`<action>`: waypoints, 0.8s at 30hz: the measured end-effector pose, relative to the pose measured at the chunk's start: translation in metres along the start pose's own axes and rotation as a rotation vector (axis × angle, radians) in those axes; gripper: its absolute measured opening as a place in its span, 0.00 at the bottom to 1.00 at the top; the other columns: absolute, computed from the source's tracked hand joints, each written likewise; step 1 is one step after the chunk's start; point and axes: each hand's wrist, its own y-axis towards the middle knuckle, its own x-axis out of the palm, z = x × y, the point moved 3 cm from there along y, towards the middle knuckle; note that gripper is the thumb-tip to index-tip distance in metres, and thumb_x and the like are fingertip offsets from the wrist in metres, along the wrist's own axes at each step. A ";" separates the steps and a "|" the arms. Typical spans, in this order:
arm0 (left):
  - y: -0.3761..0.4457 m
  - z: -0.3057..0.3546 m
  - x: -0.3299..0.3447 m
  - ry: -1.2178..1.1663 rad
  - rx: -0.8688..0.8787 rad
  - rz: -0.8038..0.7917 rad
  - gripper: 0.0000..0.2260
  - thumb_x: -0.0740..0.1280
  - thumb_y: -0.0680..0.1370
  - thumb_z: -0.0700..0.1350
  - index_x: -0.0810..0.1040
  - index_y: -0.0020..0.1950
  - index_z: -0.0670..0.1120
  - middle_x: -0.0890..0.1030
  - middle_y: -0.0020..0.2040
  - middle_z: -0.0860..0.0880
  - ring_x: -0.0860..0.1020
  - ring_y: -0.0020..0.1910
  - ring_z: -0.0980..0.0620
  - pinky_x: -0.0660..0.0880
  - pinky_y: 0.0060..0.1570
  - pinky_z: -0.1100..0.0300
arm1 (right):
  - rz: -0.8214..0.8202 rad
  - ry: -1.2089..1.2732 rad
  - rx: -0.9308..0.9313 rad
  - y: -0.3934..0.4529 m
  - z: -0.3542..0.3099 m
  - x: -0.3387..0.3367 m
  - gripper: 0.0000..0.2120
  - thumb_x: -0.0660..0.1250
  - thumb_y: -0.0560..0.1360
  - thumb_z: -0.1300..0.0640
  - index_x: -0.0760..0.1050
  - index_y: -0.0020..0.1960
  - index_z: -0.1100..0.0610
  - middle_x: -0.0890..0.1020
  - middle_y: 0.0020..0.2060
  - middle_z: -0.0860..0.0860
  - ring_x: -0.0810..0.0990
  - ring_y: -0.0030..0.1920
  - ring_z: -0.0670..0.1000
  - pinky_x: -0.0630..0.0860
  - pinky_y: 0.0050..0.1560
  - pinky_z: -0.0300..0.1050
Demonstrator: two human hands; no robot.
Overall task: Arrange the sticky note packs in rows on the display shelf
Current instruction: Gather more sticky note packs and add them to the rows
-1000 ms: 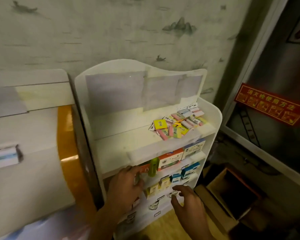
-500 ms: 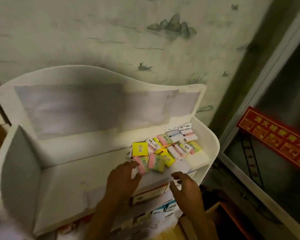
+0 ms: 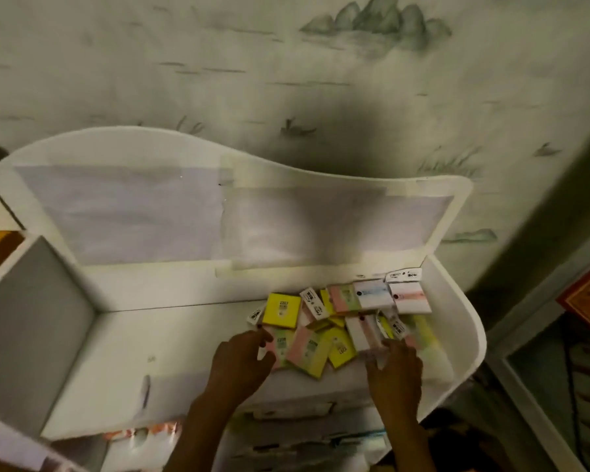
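Your left hand and right hand touch the jumbled sticky note packs, lower right of centre; whether either grasps, I cannot tell. Packs look light, stiff, slick-wrapped: pinch opposite edges.

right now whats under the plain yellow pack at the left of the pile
The yellow pack lies on other packs: a white label tag sticks out at its left, and a pink and green pack shows below it. What lies under its middle is covered.
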 end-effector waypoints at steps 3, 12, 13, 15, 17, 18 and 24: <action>0.003 0.007 0.011 0.028 -0.066 0.004 0.14 0.65 0.77 0.56 0.75 0.62 0.58 0.80 0.57 0.58 0.77 0.54 0.57 0.72 0.55 0.59 | 0.010 -0.017 0.088 0.024 0.011 0.003 0.26 0.72 0.72 0.50 0.71 0.65 0.61 0.73 0.61 0.61 0.71 0.60 0.62 0.76 0.54 0.56; 0.013 0.029 0.029 0.014 -0.178 0.071 0.13 0.66 0.77 0.55 0.77 0.61 0.57 0.81 0.56 0.57 0.79 0.53 0.55 0.74 0.53 0.59 | -0.102 0.024 0.153 0.059 0.022 0.026 0.44 0.74 0.64 0.34 0.66 0.67 0.61 0.67 0.68 0.61 0.67 0.67 0.63 0.76 0.55 0.59; 0.014 0.030 0.029 0.011 -0.191 0.076 0.13 0.66 0.77 0.55 0.77 0.61 0.57 0.81 0.56 0.56 0.78 0.54 0.55 0.74 0.53 0.59 | -0.103 0.041 0.157 0.061 0.023 0.027 0.43 0.75 0.63 0.35 0.68 0.66 0.61 0.67 0.67 0.61 0.68 0.66 0.63 0.76 0.55 0.59; 0.017 0.031 0.030 0.005 -0.218 0.087 0.13 0.66 0.77 0.55 0.76 0.61 0.57 0.81 0.56 0.57 0.78 0.54 0.55 0.74 0.53 0.59 | -0.104 0.093 0.158 0.066 0.025 0.026 0.39 0.78 0.63 0.39 0.71 0.63 0.61 0.69 0.63 0.61 0.71 0.62 0.62 0.76 0.53 0.57; 0.020 0.028 0.030 0.017 -0.235 0.109 0.14 0.65 0.77 0.54 0.76 0.62 0.57 0.81 0.56 0.57 0.79 0.54 0.54 0.75 0.53 0.58 | -0.122 0.134 0.178 0.071 0.026 0.025 0.35 0.80 0.62 0.42 0.74 0.60 0.61 0.70 0.61 0.60 0.73 0.58 0.62 0.77 0.52 0.55; 0.022 0.027 0.030 0.019 -0.245 0.125 0.14 0.65 0.77 0.54 0.75 0.62 0.57 0.81 0.56 0.56 0.79 0.53 0.53 0.75 0.52 0.57 | -0.135 0.155 0.203 0.072 0.028 0.025 0.35 0.81 0.62 0.44 0.74 0.60 0.61 0.70 0.60 0.61 0.74 0.57 0.63 0.77 0.52 0.55; 0.044 0.019 0.036 -0.023 -0.377 0.203 0.15 0.65 0.76 0.58 0.76 0.59 0.53 0.80 0.54 0.52 0.79 0.53 0.50 0.74 0.51 0.55 | -0.142 0.170 0.266 0.078 0.029 0.015 0.35 0.83 0.59 0.48 0.74 0.58 0.62 0.73 0.60 0.62 0.70 0.62 0.64 0.73 0.56 0.54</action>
